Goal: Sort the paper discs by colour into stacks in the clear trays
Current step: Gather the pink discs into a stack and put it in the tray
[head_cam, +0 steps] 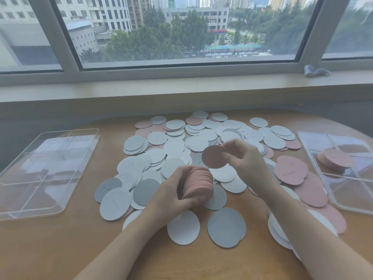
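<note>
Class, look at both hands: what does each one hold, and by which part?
The left hand grips a thick stack of pink paper discs around its edges. The right hand pinches a single pink paper disc at its right rim.

Single head-worn wide-angle view, aimed forward and down from above the near table [60, 249] edge. Both forearms are framed entering from the bottom; the hands are seen close, mid-frame. The window [181, 31] is covered by the upper half. Straight lines are bent near the edges.

Pink stack [198, 182], grey and white discs [175, 146], tan table [60, 249].
</note>
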`<state>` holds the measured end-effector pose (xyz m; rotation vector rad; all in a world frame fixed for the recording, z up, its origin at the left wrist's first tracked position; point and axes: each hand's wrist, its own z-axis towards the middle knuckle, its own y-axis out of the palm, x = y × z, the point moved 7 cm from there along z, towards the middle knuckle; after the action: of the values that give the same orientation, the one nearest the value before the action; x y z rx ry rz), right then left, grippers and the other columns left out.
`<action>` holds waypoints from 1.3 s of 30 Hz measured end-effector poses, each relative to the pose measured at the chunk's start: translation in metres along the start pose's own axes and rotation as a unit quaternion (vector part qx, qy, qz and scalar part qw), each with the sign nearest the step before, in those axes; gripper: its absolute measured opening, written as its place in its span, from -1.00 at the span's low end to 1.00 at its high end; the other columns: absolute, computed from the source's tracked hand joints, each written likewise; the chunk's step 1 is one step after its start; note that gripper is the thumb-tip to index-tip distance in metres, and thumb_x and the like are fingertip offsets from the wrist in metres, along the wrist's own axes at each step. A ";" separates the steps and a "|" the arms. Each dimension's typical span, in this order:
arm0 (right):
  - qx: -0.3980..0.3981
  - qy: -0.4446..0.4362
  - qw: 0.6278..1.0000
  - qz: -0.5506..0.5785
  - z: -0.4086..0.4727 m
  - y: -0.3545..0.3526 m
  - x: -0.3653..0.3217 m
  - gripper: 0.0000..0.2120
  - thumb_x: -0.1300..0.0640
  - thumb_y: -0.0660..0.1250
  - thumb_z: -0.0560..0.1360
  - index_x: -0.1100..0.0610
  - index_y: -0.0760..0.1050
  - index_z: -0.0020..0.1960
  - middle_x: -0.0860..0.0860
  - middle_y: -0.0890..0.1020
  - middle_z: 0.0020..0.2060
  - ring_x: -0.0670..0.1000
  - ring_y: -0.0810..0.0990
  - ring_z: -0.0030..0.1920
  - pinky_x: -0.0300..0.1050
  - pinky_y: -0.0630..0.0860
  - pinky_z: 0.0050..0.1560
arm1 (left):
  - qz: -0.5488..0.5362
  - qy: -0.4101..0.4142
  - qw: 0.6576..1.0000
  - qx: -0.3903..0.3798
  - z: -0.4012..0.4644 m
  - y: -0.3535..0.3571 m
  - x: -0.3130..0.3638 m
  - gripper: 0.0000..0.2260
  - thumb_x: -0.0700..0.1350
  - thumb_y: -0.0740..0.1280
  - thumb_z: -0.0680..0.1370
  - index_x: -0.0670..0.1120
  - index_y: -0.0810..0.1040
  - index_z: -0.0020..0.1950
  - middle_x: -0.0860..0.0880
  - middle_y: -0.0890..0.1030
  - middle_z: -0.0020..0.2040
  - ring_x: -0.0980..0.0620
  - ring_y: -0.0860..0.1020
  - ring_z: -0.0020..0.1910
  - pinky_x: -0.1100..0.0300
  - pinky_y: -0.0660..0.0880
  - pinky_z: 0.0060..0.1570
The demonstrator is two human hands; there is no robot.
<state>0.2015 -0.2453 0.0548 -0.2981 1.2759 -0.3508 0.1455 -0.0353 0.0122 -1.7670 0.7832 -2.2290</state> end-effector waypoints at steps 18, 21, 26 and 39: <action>-0.135 -0.013 0.991 -0.009 -0.041 0.041 0.002 -0.77 -0.04 0.27 0.57 -0.10 0.60 0.19 -0.20 0.68 0.01 -0.17 0.61 0.08 -0.14 0.51 0.12 | -0.013 0.003 1.000 -0.012 0.002 0.005 -0.003 -0.36 0.09 0.51 0.37 0.20 0.37 0.42 0.24 0.58 0.21 0.15 0.62 0.14 0.04 0.59 0.14; -0.106 -0.041 0.988 -0.103 -0.034 0.014 0.005 -0.72 -0.07 0.32 0.57 -0.04 0.56 0.25 -0.18 0.61 0.11 -0.19 0.55 0.13 -0.13 0.46 0.17 | -0.013 -0.012 1.000 -0.010 0.003 0.004 -0.007 -0.37 0.13 0.51 0.35 0.17 0.40 0.38 0.20 0.62 0.18 0.15 0.63 0.14 -0.01 0.57 0.17; -0.030 0.029 0.920 -0.389 -0.019 -0.080 0.045 -0.58 -0.07 0.41 0.50 0.01 0.50 0.32 0.04 0.50 0.26 0.11 0.42 0.29 -0.01 0.31 0.26 | 0.006 -0.021 1.000 -0.006 0.002 0.004 -0.010 -0.34 0.08 0.54 0.38 0.16 0.37 0.43 0.20 0.60 0.22 0.20 0.58 0.20 0.03 0.51 0.26; 0.015 0.102 0.906 -0.410 -0.034 -0.132 0.077 -0.39 -0.10 0.52 0.38 0.02 0.44 0.37 0.06 0.46 0.25 0.14 0.39 0.28 0.10 0.32 0.29 | 0.009 -0.022 1.000 -0.001 0.000 0.003 -0.008 -0.36 0.05 0.55 0.40 0.15 0.38 0.43 0.23 0.60 0.22 0.26 0.55 0.21 0.21 0.46 0.23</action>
<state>0.1757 -0.3981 0.0323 -0.7899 1.2967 -1.1426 0.1473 -0.0347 0.0038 -1.7960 0.7895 -2.1706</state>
